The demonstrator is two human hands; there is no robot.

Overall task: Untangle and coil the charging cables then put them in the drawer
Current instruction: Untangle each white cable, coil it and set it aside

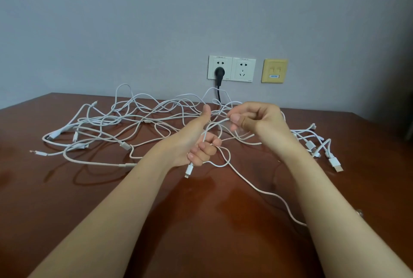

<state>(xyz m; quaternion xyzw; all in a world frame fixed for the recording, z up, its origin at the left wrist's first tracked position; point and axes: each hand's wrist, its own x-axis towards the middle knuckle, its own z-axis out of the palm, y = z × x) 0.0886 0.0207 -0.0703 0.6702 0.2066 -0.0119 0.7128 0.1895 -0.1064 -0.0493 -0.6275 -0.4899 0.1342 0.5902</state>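
A tangle of several white charging cables spreads across the reddish-brown table. My left hand is closed around one white cable, thumb up, and the cable's connector end hangs out below the fist. My right hand pinches the same cable a little to the right and higher, just above the tangle. That cable runs on in a loop and trails toward the table's near right. More connector ends lie at the right. No drawer is in view.
On the wall behind the table are two white sockets and a yellow data plate. A black plug and cord drop from the left socket to the table's back edge. A small clear object lies at the right.
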